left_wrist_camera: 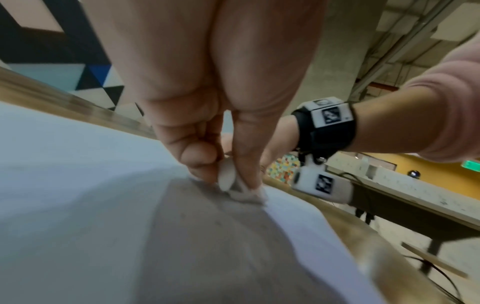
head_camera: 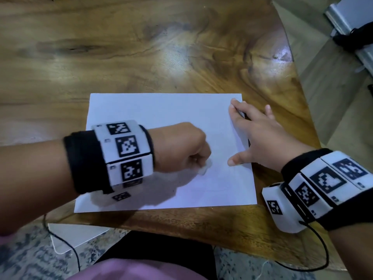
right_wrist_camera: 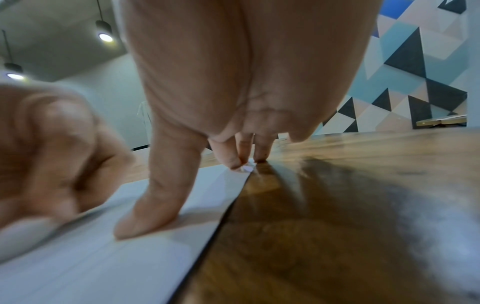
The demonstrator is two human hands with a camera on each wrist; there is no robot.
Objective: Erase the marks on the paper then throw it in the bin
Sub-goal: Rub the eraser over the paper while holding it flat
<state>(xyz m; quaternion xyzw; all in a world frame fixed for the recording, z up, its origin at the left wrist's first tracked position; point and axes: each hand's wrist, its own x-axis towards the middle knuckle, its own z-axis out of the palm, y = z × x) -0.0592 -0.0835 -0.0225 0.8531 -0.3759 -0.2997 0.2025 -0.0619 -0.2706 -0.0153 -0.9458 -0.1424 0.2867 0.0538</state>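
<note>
Now we see the paper (head_camera: 161, 118) lying flat on the wooden counter (head_camera: 141, 47). Our left hand (head_camera: 179, 147) pinches a white eraser (head_camera: 204, 168) against the sheet (low, near its middle), while our right hand (head_camera: 260, 134) presses spread, straight fingers (right_wrist_camera: 155, 197) on its right edge.

Glossy wooden table (head_camera: 141, 47); speckled floor (head_camera: 30, 259); triangle-patterned wall (right_wrist_camera: 420, 67); pendant ceiling lamps (right_wrist_camera: 104, 34).

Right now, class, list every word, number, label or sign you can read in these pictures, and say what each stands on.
None can be read.
Wrist bands: black-and-white square code patterns only, no letters.
Paper: no legible writing.
Green sign on the far yellow wall: too blurred to read.
</note>
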